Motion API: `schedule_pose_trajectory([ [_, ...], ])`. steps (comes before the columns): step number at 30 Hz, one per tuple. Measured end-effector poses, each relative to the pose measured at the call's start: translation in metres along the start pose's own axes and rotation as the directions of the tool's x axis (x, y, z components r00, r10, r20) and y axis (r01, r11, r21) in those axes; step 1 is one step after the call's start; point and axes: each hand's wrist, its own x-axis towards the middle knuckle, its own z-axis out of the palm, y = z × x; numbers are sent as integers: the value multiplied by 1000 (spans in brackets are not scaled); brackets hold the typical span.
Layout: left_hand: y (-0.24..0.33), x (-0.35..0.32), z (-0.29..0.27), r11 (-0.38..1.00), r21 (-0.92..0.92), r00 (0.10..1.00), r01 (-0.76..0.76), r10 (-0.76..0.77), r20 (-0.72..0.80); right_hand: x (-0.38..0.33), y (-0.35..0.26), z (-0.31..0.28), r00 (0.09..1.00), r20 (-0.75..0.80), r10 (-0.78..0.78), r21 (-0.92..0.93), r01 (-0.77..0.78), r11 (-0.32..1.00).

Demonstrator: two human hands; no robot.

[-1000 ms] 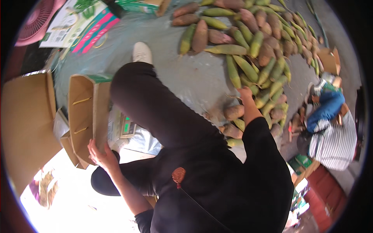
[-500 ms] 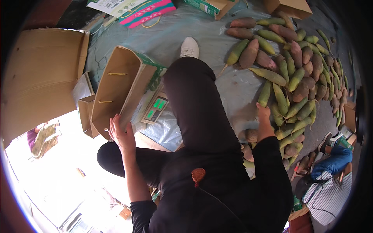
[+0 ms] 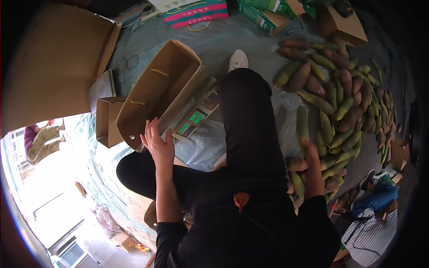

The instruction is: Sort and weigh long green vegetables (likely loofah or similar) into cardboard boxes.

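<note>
My right hand (image 3: 310, 154) is closed around the lower end of a long green radish (image 3: 302, 123), which points away from me at the pile's left side. My left hand (image 3: 159, 145) is open, fingers spread, against the near corner of a cardboard box (image 3: 149, 85) with yellow cord handles. The box lies open, and bare brown inside shows. Beside it sits a scale (image 3: 195, 118) with a green lit display, partly hidden by the box. Green and reddish radishes (image 3: 345, 107) lie heaped on the right.
A small open carton (image 3: 108, 120) and a large cardboard sheet (image 3: 53, 67) stand on the left. At the back lie a pink and teal bag (image 3: 196, 15), green boxes (image 3: 268, 15) and a brown carton (image 3: 342, 27). A seated person (image 3: 373, 214) is at the lower right.
My right hand has drawn the green radish toward me, away from the radishes around it. My left hand stays at the box's corner. The view has turned slightly, shifting the surroundings.
</note>
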Motion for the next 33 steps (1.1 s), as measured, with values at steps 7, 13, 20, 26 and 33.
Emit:
schedule_pose_trajectory([
  [7, -1, 1, -7, 998, -56, 999, 4, -2, 36, -87, -186, 83, 690, 274, -670, -383, 717, 582],
  [13, -9, -6, -11, 1000, 1, 998, -3, 3, 60, -197, -298, 217, 218, 684, -696, -320, 947, -18],
  [20, -4, -3, -15, 1000, -21, 994, -20, 22, 106, -228, -284, 411, 249, 955, -158, -295, 817, -496],
  [26, -14, -12, -13, 999, 19, 991, -27, 25, 128, -225, -187, 519, 367, 929, 53, -278, 785, -553],
  [33, -11, -7, -12, 998, 25, 983, -65, 60, 173, -208, -152, 549, 341, 939, -47, -293, 719, -631],
])
